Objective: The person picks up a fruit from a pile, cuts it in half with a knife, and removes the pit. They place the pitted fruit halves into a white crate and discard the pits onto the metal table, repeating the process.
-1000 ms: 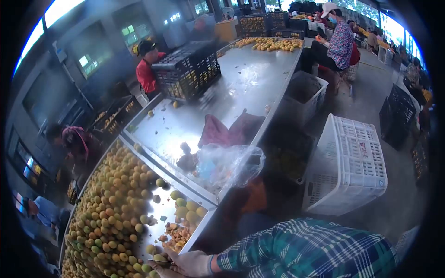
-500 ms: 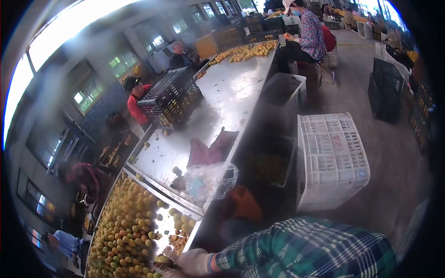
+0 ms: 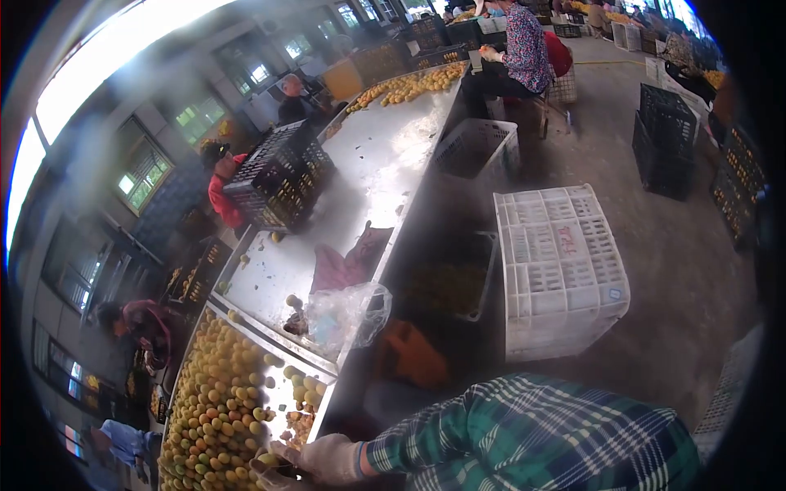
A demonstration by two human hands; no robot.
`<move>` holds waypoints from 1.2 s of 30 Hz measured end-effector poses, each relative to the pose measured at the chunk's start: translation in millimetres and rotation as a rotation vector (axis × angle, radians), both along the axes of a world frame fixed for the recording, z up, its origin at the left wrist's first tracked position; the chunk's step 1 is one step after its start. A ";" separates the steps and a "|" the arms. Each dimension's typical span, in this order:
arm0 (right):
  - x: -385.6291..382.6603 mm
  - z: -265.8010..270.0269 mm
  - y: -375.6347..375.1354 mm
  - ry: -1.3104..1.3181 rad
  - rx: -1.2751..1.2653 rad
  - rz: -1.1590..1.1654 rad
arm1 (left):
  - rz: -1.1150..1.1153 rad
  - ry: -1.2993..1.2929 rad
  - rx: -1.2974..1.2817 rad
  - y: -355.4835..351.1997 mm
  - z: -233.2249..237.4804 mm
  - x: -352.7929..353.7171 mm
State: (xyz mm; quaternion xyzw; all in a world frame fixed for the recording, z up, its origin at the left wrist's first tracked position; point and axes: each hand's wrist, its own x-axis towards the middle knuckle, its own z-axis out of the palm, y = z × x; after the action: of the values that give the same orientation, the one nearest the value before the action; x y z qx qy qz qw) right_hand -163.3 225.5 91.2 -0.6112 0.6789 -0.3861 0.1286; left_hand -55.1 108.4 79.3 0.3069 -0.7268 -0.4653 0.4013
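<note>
At the bottom, my gloved right hand (image 3: 332,460), below a green plaid sleeve, reaches into the sorting bin with its fingers curled at a yellow-green apricot (image 3: 267,460). My left hand (image 3: 277,479) is cut off by the lower edge; its fingers bend around the same fruit from below. The hands are close together and partly hide each other. Many yellow-orange apricots (image 3: 217,393) fill the metal-edged bin on the left. Beside the right hand lie a few more apricots (image 3: 304,389) and brownish, damaged-looking pieces (image 3: 298,427).
Beyond the bin runs a long metal table (image 3: 368,164) with a clear plastic bag (image 3: 348,315), a purple cloth (image 3: 348,266) and a black crate (image 3: 278,176) held by a person in red. White crates (image 3: 561,270) stand to the right. Other people work around the hall.
The view has shifted slightly, so the surroundings sit further left and higher. Both hands stay close together over the apricots at the bin's near end.
</note>
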 end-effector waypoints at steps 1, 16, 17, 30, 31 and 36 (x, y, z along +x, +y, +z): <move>0.1 2.2 3.4 -0.003 0.005 -0.002 | -0.003 -0.009 -0.006 2.0 -0.6 0.7; -12.2 13.1 20.4 -0.241 0.041 0.026 | -0.042 -0.375 -0.669 33.5 26.2 2.4; -10.3 5.7 13.3 -0.285 0.064 0.030 | -0.060 -0.337 -0.732 29.9 20.6 3.1; -23.3 -49.8 -26.2 -0.547 -0.693 0.811 | -0.216 -0.264 -0.418 39.9 9.3 25.4; -17.7 -30.9 -10.4 -0.537 -0.396 0.529 | -0.233 -0.288 -0.459 32.2 1.8 30.0; -18.5 13.0 2.0 -0.347 0.154 0.117 | -0.128 -0.126 -0.100 27.3 -7.6 22.0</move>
State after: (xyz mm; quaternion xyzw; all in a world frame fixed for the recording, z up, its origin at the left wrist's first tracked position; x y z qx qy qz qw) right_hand -181.8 227.5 104.2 -0.5621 0.6374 -0.4244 0.3124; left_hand -33.2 135.7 71.7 0.2679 -0.7910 -0.4328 0.3393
